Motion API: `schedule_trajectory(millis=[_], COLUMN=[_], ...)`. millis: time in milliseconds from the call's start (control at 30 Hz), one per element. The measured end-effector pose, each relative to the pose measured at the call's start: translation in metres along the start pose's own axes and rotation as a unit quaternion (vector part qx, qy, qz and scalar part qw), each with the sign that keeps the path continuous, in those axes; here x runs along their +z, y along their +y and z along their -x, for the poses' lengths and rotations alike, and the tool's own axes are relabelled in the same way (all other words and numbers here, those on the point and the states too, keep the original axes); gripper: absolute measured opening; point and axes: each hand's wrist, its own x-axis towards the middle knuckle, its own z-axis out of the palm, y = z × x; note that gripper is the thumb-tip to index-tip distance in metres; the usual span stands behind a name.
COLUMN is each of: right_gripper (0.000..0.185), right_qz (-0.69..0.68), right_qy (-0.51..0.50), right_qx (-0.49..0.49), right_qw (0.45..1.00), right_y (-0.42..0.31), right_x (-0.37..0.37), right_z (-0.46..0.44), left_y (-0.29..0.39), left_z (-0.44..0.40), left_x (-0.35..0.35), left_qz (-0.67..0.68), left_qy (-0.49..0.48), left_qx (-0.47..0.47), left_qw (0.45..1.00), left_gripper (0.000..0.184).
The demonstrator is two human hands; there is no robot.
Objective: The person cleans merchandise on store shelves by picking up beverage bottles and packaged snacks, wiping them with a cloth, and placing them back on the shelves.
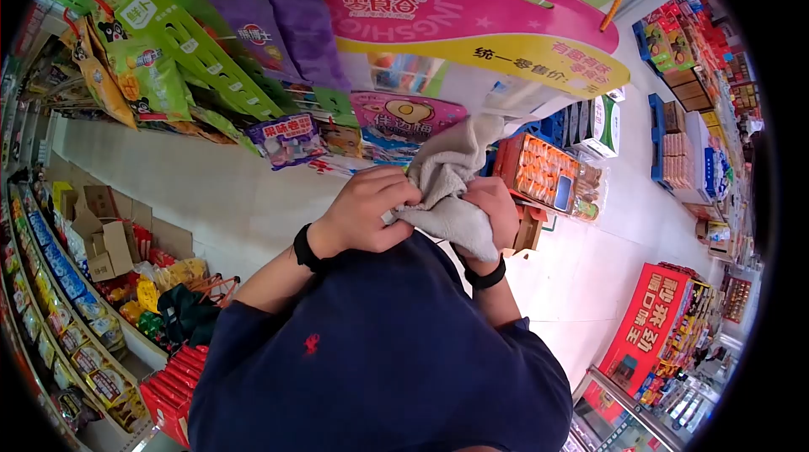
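A crumpled light grey cloth [455, 167] is bunched up in front of my chest, held between both hands. Closed around its left side is my left hand [371, 209], fingers curled in and a black band on the wrist. My right hand [492, 212] grips the right side, with part of the cloth [459, 226] hanging over it and hiding some of the fingers. Just beyond the cloth hangs a pink snack packet [406, 117] on the display rack.
A pink and yellow sign [480, 18] hangs ahead above the rack of snack bags [156, 81]. Boxed orange-wrapped goods [539, 170] stand right of the rack. Curved shelves [76, 317] and an open cardboard box [105, 237] are at left; a red display [645, 317] stands lower right.
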Motion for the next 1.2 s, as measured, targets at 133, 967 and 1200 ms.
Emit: schedule_trajectory(millis=[133,967,1200], right_gripper=[0.025,0.065,0.067], right_qz=[-0.034,0.094,0.092], right_qy=[0.065,-0.179,-0.039], right_qx=[-0.033,0.088,-0.065], right_qw=[0.997,0.975,0.993], right_y=[-0.02,0.02,0.001], right_x=[-0.003,0.08,0.078], right_z=[-0.008,0.021,-0.011], left_y=[0.022,-0.053,-0.016], left_z=[-0.011,0.037,0.015], left_x=[-0.015,0.003,-0.023], left_qz=[0.012,-0.07,-0.084], left_qy=[0.033,0.046,0.182], left_qx=[0.027,-0.226,0.033], left_qw=[0.999,0.971,0.979], left_gripper=[0.032,0.037,0.042])
